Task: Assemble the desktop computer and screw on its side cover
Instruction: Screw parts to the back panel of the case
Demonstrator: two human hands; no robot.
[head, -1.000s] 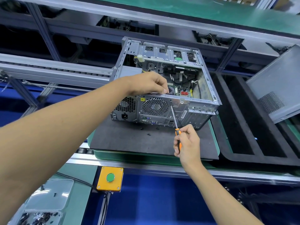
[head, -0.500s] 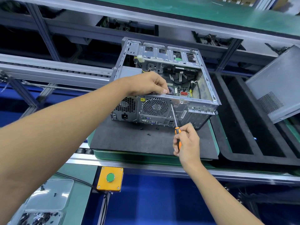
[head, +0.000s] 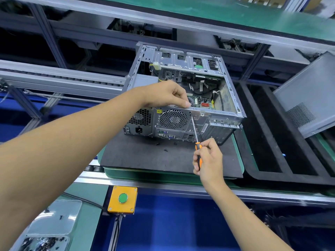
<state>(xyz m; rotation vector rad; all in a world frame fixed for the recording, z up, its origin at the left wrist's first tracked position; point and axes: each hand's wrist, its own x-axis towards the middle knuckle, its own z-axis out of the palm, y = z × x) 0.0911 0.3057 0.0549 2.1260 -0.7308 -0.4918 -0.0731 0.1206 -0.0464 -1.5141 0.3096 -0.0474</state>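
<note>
Head view: looking down on a conveyor workstation, both forearms reaching in.
Computer case (head: 183, 98): lying on its side on a dark foam mat (head: 145, 156), toward the mat's far right corner; open side facing up, rear panel with fans and ports facing the near edge.
Left hand (head: 166, 95): fingers curled over the top rim of the rear panel, gripping and steadying the case.
Right hand (head: 208, 158): wrapped round the orange handle of a screwdriver (head: 194, 132), near the mat's near edge.
Screwdriver tip: set against a screw spot high on the rear panel, just right of the round fan grille (head: 173, 119); cannot tell whether a screw is seated there.
Side cover (head: 308, 95): off the case, leaning tilted beyond the mat's right edge, well apart, above a black foam tray (head: 268, 142).
Loose screws (head: 165, 146): a few small dark ones on the mat just in front of the rear panel.
Done so far: boards, cables and drive cage visible inside.
Step in hand, judged: fastening at the rear panel.
Left to do: fitting the cover over the open side, then screwing it down.
Progress, judged: roughly midway; closing stage not yet begun.
</note>
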